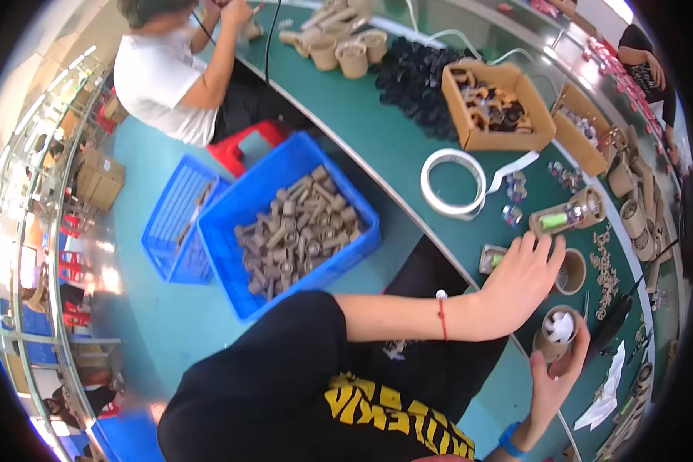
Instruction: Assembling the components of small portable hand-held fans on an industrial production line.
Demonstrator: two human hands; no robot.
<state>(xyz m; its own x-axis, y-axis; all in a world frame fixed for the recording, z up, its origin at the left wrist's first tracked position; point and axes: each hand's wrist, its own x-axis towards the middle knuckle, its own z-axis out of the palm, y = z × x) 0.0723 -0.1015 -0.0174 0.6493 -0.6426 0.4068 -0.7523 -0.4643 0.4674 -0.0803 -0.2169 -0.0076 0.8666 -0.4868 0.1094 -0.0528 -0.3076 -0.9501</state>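
My right hand (560, 377) grips a beige round housing with a white fan wheel (559, 326) in its opening. My left hand (522, 279) is stretched over the green bench, fingers extended and slightly apart. Its fingertips are close to a beige opened housing (580, 211) with a green cylinder inside; whether they touch it I cannot tell. Beside the left hand lies a smaller beige part (491, 259), partly covered by the hand. A beige empty-looking cup (570, 272) stands between my two hands.
A roll of white tape (453, 183) lies ahead, near a cardboard box (508, 137) of orange and dark parts. Small pale parts (605, 277) are scattered at right. A blue crate (292, 296) of beige housings stands left of the bench. A co-worker (169, 77) sits farther up.
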